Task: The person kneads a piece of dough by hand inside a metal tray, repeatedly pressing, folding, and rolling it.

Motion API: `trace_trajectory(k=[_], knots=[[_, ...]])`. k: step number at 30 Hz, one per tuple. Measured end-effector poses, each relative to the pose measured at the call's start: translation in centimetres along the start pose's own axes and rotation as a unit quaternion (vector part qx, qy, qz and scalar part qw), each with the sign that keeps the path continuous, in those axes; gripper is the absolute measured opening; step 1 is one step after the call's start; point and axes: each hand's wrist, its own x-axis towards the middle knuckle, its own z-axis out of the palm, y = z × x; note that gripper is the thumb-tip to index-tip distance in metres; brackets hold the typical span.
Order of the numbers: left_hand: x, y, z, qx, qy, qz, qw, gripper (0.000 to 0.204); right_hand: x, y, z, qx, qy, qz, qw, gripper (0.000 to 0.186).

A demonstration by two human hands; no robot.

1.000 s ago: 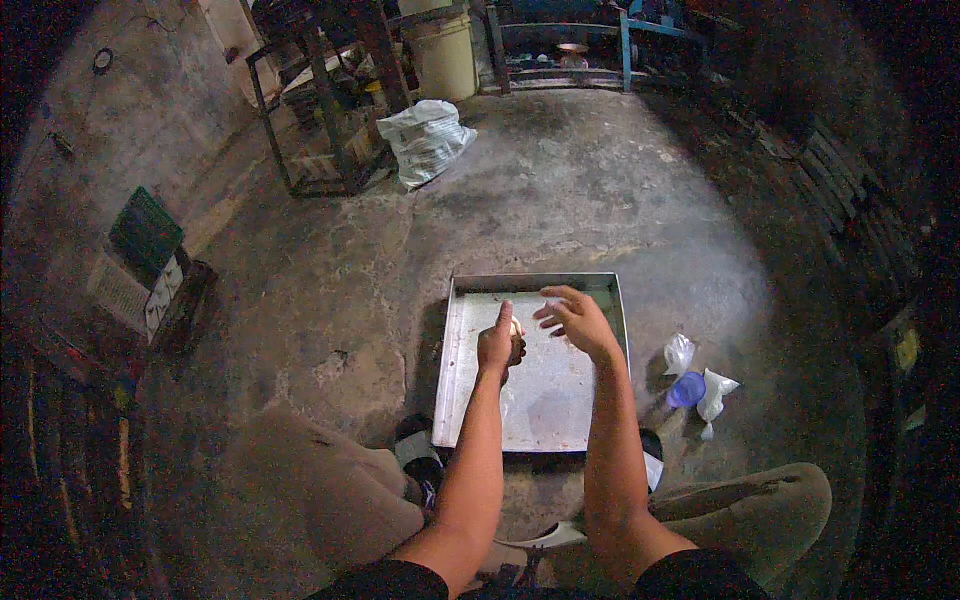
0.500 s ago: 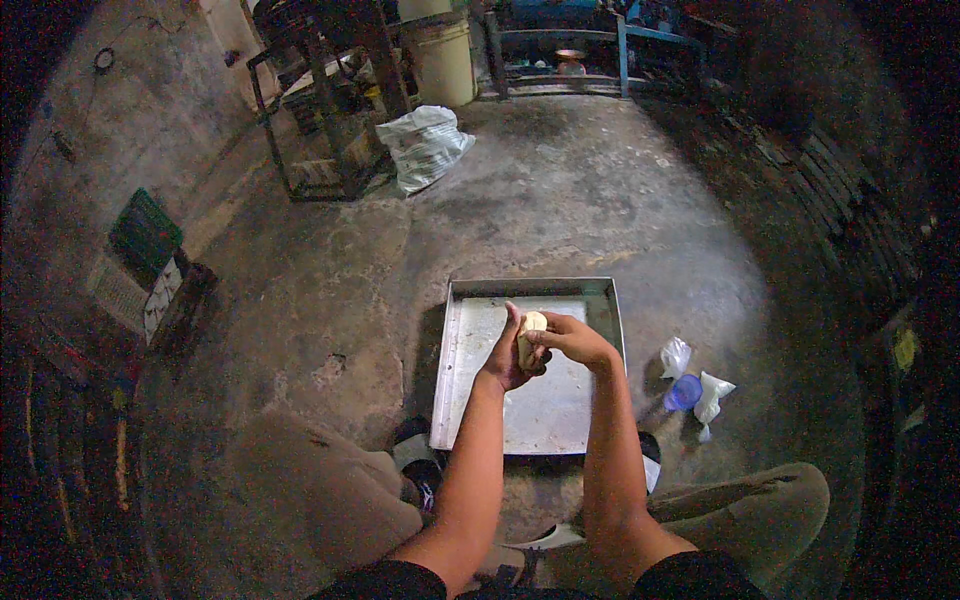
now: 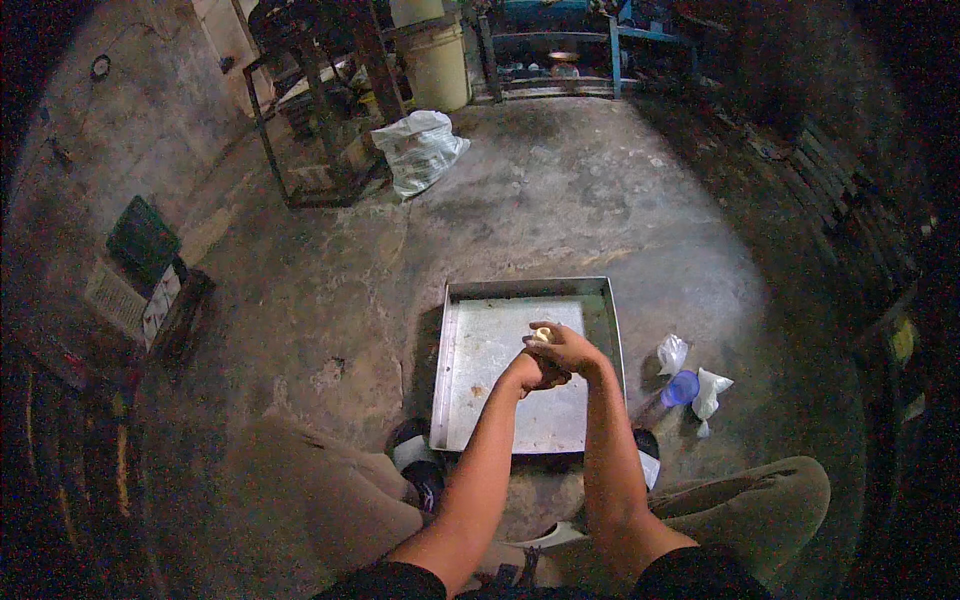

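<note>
A cream-coloured, dough-like lump is located at the crossed hands, above the square metal pan. The right hand lies over the left and appears to pinch the lump between narrowed fingers. The left hand is partly covered below; its grip cannot be determined. The step in hand appears to be two-handed working of the lump. The next move calls for controlled finger pressure, with the lump supported. Right of the pan: a purple cup between two white plastic bags.
</note>
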Motion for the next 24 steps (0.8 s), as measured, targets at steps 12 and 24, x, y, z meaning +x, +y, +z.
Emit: trace_trajectory(k=[12, 24], knots=[[1.4, -2.4, -0.2, -0.035, -0.030, -0.114, 0.992, 0.027, 0.6, 4.6, 1.2, 0.455, 0.153, 0.030, 0.877, 0.033], [0.5, -1.6, -0.9, 0.149, -0.194, -0.200, 0.949, 0.024, -0.4, 2.5, 1.6, 0.518, 0.221, 0.176, 0.807, 0.046]])
